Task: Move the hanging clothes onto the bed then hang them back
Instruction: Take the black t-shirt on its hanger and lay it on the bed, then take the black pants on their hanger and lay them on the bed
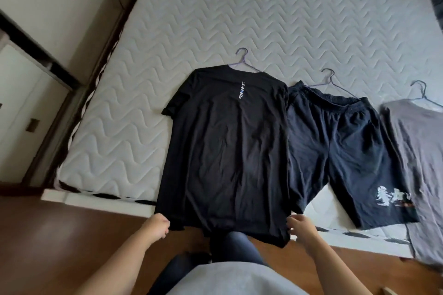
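Observation:
A black T-shirt point(225, 146) lies flat on the white quilted mattress point(263, 19), still on a purple hanger point(242, 60), its hem hanging over the bed's front edge. My left hand point(157, 224) grips the hem's left corner. At the hem's right corner my right hand point(300, 225) pinches the cloth. Beside the shirt lie dark shorts point(340, 151) with a white print, on a second hanger point(332, 79). A grey shirt point(417, 155) on a third hanger point(423, 93) lies at the far right edge.
Brown wooden floor point(48, 242) runs along the bed's front. White cupboards point(21, 93) with a dark frame stand to the left of the bed. My leg and grey top show at the bottom middle.

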`<action>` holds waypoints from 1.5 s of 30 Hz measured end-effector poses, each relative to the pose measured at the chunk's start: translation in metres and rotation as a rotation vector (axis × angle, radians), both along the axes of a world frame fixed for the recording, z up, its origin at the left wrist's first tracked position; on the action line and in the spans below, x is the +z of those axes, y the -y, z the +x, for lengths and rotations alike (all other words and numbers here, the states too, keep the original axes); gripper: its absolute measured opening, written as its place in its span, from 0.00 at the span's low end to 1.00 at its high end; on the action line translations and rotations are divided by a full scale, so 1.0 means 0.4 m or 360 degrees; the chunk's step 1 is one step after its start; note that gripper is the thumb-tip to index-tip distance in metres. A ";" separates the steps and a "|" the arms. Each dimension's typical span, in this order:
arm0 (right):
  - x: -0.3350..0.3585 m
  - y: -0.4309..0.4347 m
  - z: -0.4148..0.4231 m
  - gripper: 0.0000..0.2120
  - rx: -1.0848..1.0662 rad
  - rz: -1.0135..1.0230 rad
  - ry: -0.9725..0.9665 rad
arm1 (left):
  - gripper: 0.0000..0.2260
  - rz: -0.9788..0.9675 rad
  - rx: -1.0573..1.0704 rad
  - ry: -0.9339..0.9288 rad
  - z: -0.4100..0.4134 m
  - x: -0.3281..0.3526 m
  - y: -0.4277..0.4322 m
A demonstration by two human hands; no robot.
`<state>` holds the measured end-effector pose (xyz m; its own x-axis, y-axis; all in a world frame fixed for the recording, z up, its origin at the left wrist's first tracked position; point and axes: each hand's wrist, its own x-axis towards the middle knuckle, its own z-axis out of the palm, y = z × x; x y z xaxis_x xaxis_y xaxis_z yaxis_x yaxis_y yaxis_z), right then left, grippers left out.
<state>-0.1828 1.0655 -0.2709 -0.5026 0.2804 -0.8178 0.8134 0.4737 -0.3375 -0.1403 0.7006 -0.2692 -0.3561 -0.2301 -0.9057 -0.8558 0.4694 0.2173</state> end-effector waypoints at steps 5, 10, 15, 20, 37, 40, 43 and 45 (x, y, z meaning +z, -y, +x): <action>0.048 0.079 0.162 0.11 0.0050 0.0059 -0.0046 | 0.07 0.0117 -0.0364 -0.0117 0.145 0.028 0.070; 0.114 0.220 0.308 0.08 -0.0175 -0.0025 -0.0227 | 0.07 0.0031 -0.0088 -0.0300 0.404 0.042 0.237; 0.173 0.434 0.335 0.06 0.0361 -0.0179 -0.0120 | 0.08 -0.0003 0.1071 -0.0209 0.755 0.027 0.398; 0.149 0.657 0.268 0.09 0.0923 -0.0111 -0.0025 | 0.09 -0.0015 0.2065 -0.0174 0.976 0.057 0.414; 0.129 1.272 -0.164 0.08 0.1030 -0.0017 0.0179 | 0.09 -0.0134 0.1975 -0.0546 0.560 0.180 0.826; 0.150 1.418 -0.196 0.07 0.1183 -0.0058 0.0134 | 0.09 -0.0237 0.1817 -0.0656 0.470 0.229 0.941; 0.153 1.533 -0.190 0.08 0.1344 -0.0095 0.0185 | 0.08 -0.0275 0.1723 -0.0819 0.411 0.278 0.983; 0.150 1.601 -0.181 0.04 0.1432 -0.0143 0.0196 | 0.07 -0.0284 0.1695 -0.0853 0.391 0.289 1.007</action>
